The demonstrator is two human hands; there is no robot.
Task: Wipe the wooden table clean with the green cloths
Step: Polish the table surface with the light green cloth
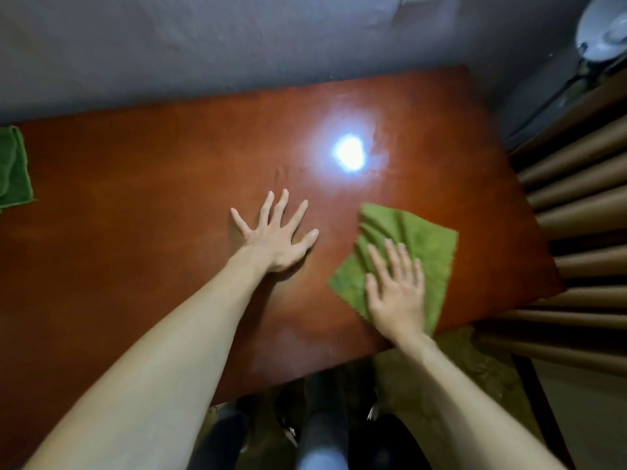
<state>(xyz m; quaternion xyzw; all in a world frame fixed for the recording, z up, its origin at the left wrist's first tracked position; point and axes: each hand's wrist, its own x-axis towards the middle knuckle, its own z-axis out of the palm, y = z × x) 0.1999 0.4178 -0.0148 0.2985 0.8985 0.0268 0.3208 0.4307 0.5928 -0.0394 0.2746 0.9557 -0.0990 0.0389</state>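
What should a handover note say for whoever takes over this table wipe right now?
Left hand: flat on the bare wooden table, fingers spread, holding nothing.
Right hand: open palm pressing a green cloth onto the table near its right front corner.
Second green cloth: lying unused at the far left edge.
Done: cannot tell how much has been wiped; smears show near the light glare.
Left: wipe the centre and left side, possibly with the second cloth.
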